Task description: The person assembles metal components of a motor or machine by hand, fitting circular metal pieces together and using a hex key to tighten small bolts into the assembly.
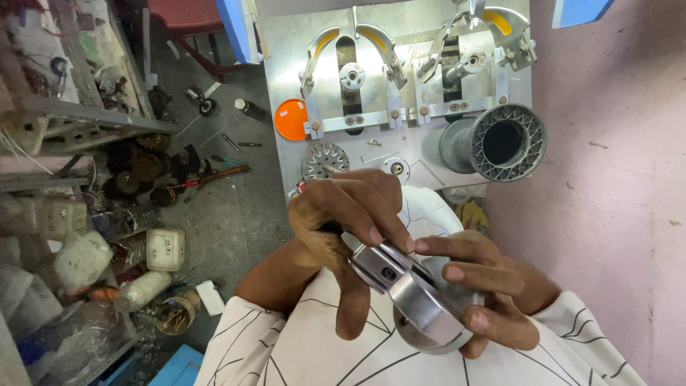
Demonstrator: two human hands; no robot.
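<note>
My left hand [346, 221] grips the upper end of a shiny metal winding form [407, 286], fingers curled over its slotted arm. My right hand [486, 286] cups the rounded lower part of the same metal piece from the right, with the forefinger laid along its top. Both hands hold it close in front of my chest, above my white patterned sleeves. Past the hands stands a grey metal winding machine [286, 64] with two curved formers [351, 50] and a grey ribbed plastic spool [500, 143] on its right.
An orange disc [290, 119] and a small toothed wheel [324, 160] sit on the machine's left side. On the left, cluttered metal shelves [64, 121] hold copper coils, white containers [164, 248] and wires. A pink wall [614, 179] runs along the right.
</note>
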